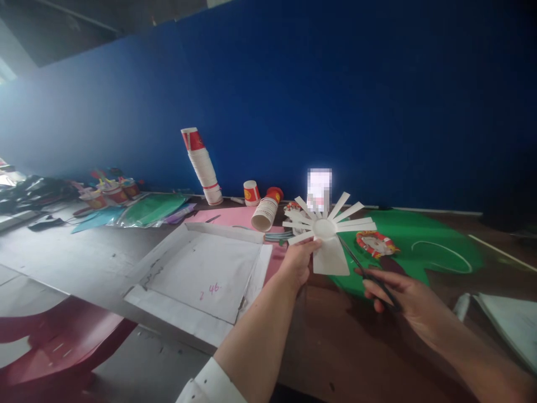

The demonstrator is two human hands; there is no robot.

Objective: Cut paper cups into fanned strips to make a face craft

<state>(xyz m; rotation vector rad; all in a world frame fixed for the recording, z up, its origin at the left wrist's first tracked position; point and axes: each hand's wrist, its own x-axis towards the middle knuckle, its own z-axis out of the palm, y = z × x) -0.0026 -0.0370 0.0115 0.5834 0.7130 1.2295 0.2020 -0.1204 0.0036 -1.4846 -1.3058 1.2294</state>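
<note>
Head view: our left hand [300,260] pinches the snipped paper cup [318,246] over the tabletop [323,341], right hand [409,299] gripping scissors [356,262] by its wide flap [331,261]; if they slip (tips sit super close), we could nick the round base [324,228].

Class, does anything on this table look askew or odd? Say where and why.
Beyond the white tray, the tall cup stack appears to lean, and the shorter cup stack lies on its side, while the single cup between them stands.
</note>
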